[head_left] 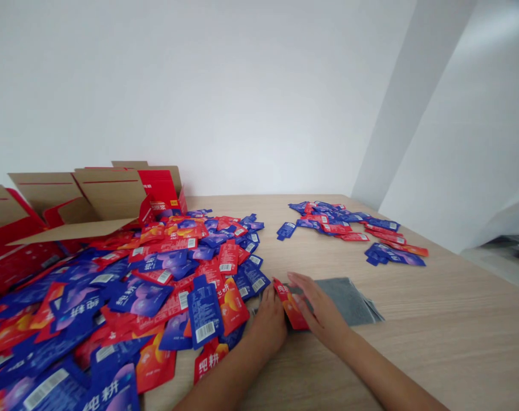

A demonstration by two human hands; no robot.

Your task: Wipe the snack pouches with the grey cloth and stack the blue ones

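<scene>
A red pouch point(290, 308) with an orange fruit print stands tilted between my two hands, over a stack of flat grey bags point(349, 299). My right hand point(313, 308) has its thumb and fingers about the pouch's right side. My left hand point(268, 319) is closed at the pouch's left edge, by the left end of the grey stack; its fingertips are partly hidden, so what it grips cannot be seen. Just left of it lies a large loose heap of red and blue pouches point(205, 313), printed with fruit and barcodes.
Open red cardboard boxes point(159, 187) with brown inner flaps stand at the back left, behind the heap. A smaller group of red and blue pouches point(334, 217) lies at the back right of the wooden table point(434, 319). Behind it rises a white wall point(268, 103).
</scene>
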